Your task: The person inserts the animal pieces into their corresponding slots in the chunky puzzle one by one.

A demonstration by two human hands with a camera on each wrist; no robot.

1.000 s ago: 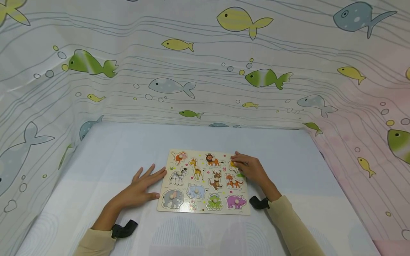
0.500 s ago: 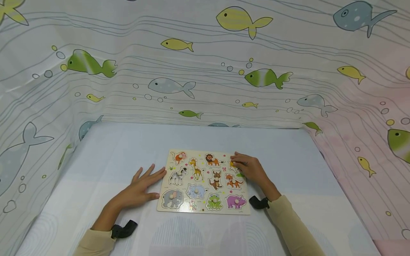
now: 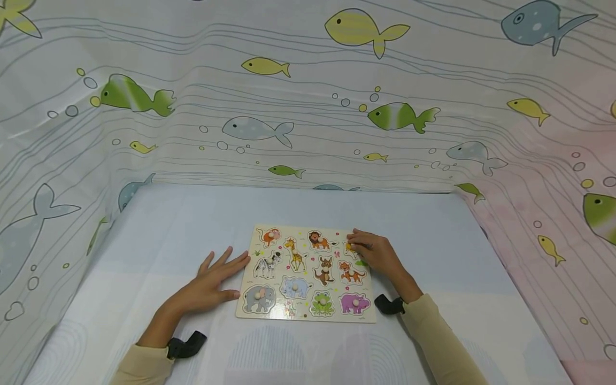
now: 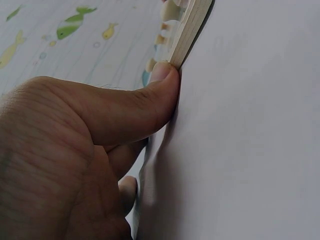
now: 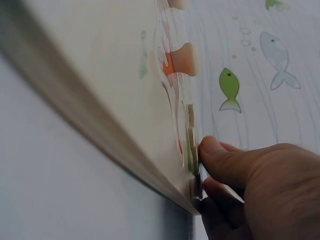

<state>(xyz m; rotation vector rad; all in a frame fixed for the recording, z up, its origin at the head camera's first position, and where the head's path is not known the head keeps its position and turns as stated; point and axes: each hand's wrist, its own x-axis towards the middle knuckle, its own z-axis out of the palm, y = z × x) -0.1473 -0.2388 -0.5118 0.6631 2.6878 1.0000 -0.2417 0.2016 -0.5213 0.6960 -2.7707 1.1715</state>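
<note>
A wooden peg puzzle board (image 3: 308, 315) with knobbed animal pieces lies flat on the table, seen whole in the head view. My left hand (image 3: 209, 286) is spread along its left side; in the left wrist view the thumb (image 4: 145, 107) touches the board's edge (image 4: 190, 35). At the upper right corner, my right hand (image 3: 377, 254) pinches a yellow animal puzzle piece (image 3: 350, 248), mostly covered by the fingers. The right wrist view shows that piece's edge (image 5: 192, 150) standing proud of the board's face, beside the thumb. Whether it is partly in its recess I cannot tell.
A pale patterned cloth covers the table (image 3: 308, 353). Behind and to both sides rises a fish-print curtain (image 3: 308, 107). Black wrist cameras sit on the left wrist (image 3: 186, 345) and the right wrist (image 3: 389, 305).
</note>
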